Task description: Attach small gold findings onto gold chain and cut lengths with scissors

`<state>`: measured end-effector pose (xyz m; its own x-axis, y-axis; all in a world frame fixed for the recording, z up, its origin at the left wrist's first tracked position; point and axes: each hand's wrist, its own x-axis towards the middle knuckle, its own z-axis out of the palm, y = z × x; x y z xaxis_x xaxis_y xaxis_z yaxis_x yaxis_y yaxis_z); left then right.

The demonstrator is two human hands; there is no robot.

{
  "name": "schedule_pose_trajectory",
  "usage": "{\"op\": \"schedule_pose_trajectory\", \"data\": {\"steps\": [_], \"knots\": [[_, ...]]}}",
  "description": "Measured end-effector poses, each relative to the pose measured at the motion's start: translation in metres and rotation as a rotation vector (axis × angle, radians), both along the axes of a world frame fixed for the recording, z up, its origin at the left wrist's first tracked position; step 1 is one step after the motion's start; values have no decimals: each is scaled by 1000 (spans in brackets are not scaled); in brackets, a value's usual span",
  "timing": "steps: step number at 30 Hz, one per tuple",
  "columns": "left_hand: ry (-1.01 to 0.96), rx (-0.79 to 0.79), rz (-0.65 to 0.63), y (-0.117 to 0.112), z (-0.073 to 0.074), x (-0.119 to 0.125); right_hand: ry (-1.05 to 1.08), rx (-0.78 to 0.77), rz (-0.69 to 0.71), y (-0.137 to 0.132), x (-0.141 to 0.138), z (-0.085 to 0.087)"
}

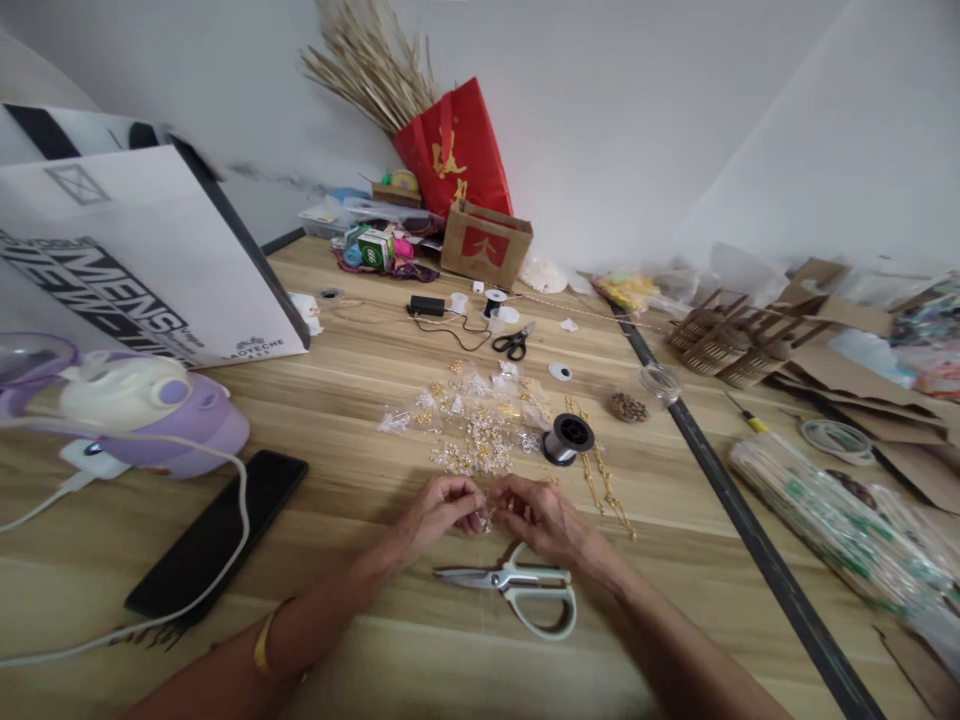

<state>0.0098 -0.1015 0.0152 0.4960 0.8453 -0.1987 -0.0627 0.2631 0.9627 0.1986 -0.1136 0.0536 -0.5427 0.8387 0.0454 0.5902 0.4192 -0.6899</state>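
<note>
A small glittering piece [486, 518] is pinched between the fingertips of the left hand [439, 508] and the right hand [544, 518]. Both hands are closed narrowly on it just beyond the white-handled scissors [517, 590]. The piece is held low over the bench [360, 360], the wrists apparently rested there so that so fine a thing can be kept steady. A yellow band [262, 640] is worn on the left wrist.

The white-handled scissors are laid shut, blades pointed to the left, just on the near side of the hands, seemingly so that they can be taken up without a stretch. Beyond the scissors, past the hands, a spread of gold and clear findings [480, 440] is kept in small clear packets, some spilled open, within easy picking reach. A spool of fine wire [568, 438] is set on its side beyond the scissors and slightly right, and a gold chain [607, 485] is stretched out beside it, perhaps to keep it from tangling.

Well to the left of the scissors, a black phone [221, 530] is laid flat and crossed by a white cable [187, 600], and a lilac appliance [142, 410] is parked farther left, apart from the small parts. Far beyond the scissors, black scissors [514, 343] and a red bag [457, 150] are pushed back toward the wall.
</note>
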Motion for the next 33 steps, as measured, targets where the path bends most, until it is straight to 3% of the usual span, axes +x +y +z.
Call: {"op": "schedule_pose_trajectory", "data": {"steps": [7,12,24,33], "knots": [[40,49,-10,0,-5,1,-33,75,7,1,2,8],[117,140,-53,-4,-8,2,-11,136,15,1,2,4],[402,368,-76,-10,0,6,39,140,95,-3,-5,-2],[372,416,-81,-10,-2,5,88,125,106,-3,-9,-5]]}}
